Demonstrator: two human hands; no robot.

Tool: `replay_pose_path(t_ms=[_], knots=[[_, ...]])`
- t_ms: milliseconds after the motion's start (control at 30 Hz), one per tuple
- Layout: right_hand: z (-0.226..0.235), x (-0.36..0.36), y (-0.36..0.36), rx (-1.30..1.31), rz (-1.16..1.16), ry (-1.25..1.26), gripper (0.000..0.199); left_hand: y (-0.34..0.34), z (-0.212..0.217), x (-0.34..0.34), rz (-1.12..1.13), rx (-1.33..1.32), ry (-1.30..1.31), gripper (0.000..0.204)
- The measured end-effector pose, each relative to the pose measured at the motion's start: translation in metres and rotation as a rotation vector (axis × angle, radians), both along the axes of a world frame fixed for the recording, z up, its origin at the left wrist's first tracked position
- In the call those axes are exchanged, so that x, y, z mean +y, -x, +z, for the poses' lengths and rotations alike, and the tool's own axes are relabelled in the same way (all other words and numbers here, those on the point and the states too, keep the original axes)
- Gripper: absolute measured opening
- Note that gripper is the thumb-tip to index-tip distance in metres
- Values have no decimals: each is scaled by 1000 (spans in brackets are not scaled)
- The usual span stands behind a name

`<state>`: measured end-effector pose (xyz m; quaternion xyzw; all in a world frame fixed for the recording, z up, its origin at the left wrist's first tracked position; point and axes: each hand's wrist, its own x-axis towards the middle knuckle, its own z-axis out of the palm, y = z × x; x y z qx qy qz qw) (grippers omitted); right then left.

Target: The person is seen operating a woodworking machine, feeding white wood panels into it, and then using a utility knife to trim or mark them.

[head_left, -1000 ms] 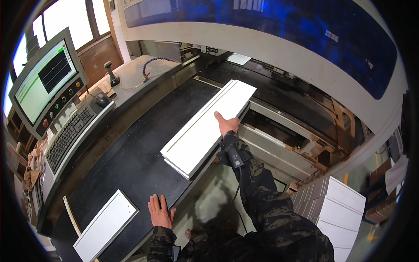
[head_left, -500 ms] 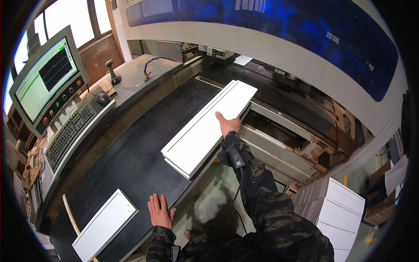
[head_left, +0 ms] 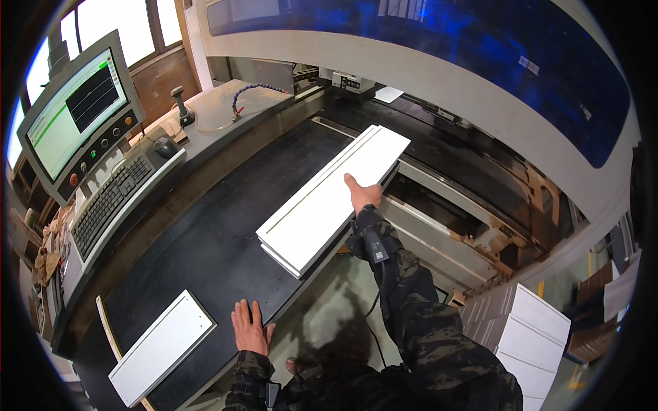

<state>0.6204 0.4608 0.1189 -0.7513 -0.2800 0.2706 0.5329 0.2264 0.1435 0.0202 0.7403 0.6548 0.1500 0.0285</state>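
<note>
Two stacked long white grooved panels (head_left: 322, 212) lie on the flat black worktop (head_left: 212, 226); upon its edge, the left hand (head_left: 251, 331) spreads its fingers; the right hand (head_left: 367, 197) thumbs the panels, grip unclear; black wrist box (head_left: 373, 240) label illegible.

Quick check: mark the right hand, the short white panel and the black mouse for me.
Right hand (head_left: 366, 196): head view, on the back of the hand.
Short white panel (head_left: 162, 348): head view, middle of its top face.
Black mouse (head_left: 165, 147): head view, top of its shell.

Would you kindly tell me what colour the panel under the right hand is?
The panel under the right hand is white, seen best in the head view.
</note>
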Motion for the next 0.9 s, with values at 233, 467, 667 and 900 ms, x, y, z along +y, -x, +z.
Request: replay_pose_path(t_ms=[233,467,667,900], knots=[[1,-1,2,29,48,28,118,2,-2,-2,7,9,11,89],[-7,3,-6,8,54,13,118,-2,-1,0,-4,1,13,88],[-5,1,-4,7,52,36,119,1,-2,0,-3,-1,4,90],[0,-4,-8,-16,36,46,118,-4,0,0,-16,-5,-5,90]])
